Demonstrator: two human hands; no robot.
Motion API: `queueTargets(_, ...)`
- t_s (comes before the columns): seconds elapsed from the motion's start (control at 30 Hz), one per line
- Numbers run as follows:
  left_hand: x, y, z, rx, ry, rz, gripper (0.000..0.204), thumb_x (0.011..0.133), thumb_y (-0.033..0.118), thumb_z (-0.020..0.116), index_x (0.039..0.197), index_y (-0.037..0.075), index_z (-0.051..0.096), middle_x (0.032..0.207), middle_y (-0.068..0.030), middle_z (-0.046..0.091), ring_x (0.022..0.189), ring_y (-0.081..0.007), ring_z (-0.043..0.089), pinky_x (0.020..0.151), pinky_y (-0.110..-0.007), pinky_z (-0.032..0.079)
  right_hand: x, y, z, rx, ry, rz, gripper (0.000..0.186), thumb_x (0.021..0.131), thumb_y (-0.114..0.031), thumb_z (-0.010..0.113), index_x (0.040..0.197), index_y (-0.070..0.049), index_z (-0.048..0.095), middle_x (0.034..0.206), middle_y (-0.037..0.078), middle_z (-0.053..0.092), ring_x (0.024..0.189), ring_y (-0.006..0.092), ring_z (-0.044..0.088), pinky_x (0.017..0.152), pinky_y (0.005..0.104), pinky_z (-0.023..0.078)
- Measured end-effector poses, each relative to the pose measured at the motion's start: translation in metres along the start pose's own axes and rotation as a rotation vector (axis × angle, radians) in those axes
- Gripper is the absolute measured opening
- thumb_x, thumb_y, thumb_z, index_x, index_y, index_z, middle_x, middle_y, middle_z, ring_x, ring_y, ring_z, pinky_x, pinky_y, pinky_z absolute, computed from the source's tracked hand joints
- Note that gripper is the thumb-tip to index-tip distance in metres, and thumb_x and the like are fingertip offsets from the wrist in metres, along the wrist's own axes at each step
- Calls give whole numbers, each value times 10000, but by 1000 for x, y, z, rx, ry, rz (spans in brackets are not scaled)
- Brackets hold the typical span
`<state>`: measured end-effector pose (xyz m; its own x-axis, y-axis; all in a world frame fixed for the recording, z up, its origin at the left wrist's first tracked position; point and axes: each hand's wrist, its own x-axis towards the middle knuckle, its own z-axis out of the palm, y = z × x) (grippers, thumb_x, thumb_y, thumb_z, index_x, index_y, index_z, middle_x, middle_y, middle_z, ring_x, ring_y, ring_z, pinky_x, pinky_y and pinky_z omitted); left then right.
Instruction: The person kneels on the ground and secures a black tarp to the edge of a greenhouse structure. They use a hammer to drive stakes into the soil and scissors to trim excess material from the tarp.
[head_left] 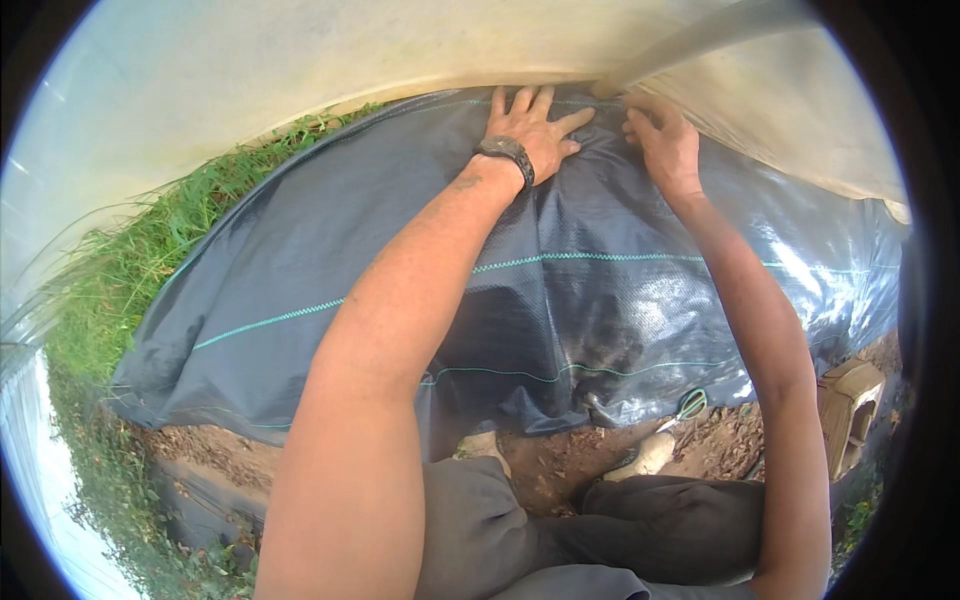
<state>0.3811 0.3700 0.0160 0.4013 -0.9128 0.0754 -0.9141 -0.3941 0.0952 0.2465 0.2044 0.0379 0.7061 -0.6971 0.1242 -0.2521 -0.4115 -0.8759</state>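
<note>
A black woven ground cover sheet point(380, 240) with green stitched lines is spread across the ground in front of me. My left hand point(532, 132), a dark watch on its wrist, presses flat on the sheet near its far edge with the fingers spread. To the right of it, my right hand point(662, 140) is closed, thumb and fingers bent together at the sheet's far edge beside the foot of a pole point(690, 45). Whatever those fingers pinch is hidden. The sheet wrinkles between my two hands.
Pale plastic sheeting point(400, 50) rises as a wall behind the far edge. Green grass point(150, 240) grows along the left. Green-handled scissors point(690, 405) lie by my shoe point(645, 456) on bare soil. A brown cardboard box point(842, 415) stands at the right.
</note>
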Motion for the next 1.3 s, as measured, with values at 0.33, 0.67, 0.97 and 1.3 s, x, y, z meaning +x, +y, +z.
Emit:
queueTargets(0.33, 1, 1, 0, 9, -29, -24, 518, 1058, 503, 498, 1568, 473, 416, 1698, -121, 293, 1592, -280, 179, 1280, -570, 86, 8, 9, 10, 35, 6, 3, 257, 955, -106, 654, 1178, -12, 739, 885, 92, 745, 742, 146, 698, 721, 285, 577)
queueTargets(0.67, 1, -2, 3, 1, 15, -1, 522, 1052, 515, 501, 1566, 467, 424, 1693, -135, 297, 1593, -286, 176, 1280, -576, 84, 16, 22, 22, -370, 49, -472, 162, 941, -66, 630, 1078, -57, 716, 1051, 159, 723, 932, 380, 694, 804, 445, 568)
queueTargets(0.97, 1, -1, 1, 1, -16, -3, 514, 1060, 504, 495, 1567, 468, 422, 1689, -141, 295, 1589, -296, 179, 1281, -576, 91, 11, 16, 28, -708, -47, -591, 303, 807, 23, 660, 1100, -51, 636, 1094, 158, 667, 978, 382, 684, 802, 476, 580)
queueTargets(1.3, 9, 2, -8, 22, -85, -11, 495, 1034, 482, 543, 1500, 314, 553, 1647, -143, 355, 1553, -333, 253, 1285, -564, 155, 9, 4, 40, -878, -39, -669, 229, 849, -111, 703, 1036, -32, 597, 1013, 159, 669, 952, 319, 727, 760, 394, 636)
